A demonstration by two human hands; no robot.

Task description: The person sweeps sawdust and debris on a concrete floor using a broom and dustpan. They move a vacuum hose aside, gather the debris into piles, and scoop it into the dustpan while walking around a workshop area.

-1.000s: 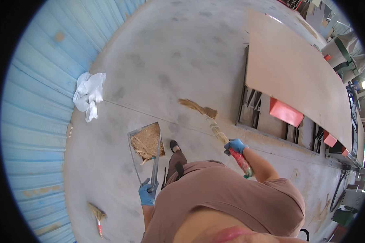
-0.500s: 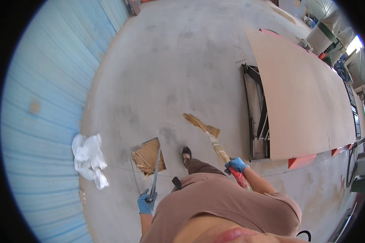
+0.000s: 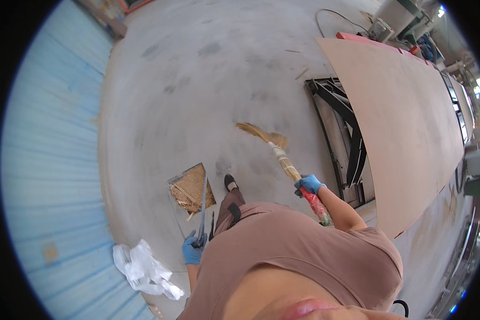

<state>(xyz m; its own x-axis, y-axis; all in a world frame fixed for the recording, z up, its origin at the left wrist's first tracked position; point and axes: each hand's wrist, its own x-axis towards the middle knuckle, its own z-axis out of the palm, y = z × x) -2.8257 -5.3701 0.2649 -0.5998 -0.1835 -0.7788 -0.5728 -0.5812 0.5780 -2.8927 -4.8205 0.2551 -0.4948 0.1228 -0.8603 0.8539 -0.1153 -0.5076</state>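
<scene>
My right hand [image 3: 309, 185], in a blue glove, grips the handle of a straw broom [image 3: 280, 157] whose bristles rest on the grey concrete floor ahead of me. My left hand [image 3: 193, 249], also gloved in blue, holds the long metal handle of a dustpan [image 3: 191, 188]. The pan sits on the floor to my left front and is filled with wood shavings and scraps. One dark shoe [image 3: 230, 182] shows between pan and broom.
A large brown board [image 3: 405, 122] lies on a black metal frame [image 3: 341, 133] to my right. A crumpled white plastic sheet [image 3: 144, 269] lies at my lower left beside a blue corrugated wall [image 3: 48, 160]. Machines and a cable stand far ahead right.
I have walked forward: the white plastic slid from my left to behind-left, and the board fills more of the right side. Both hands keep their grip on broom and dustpan.
</scene>
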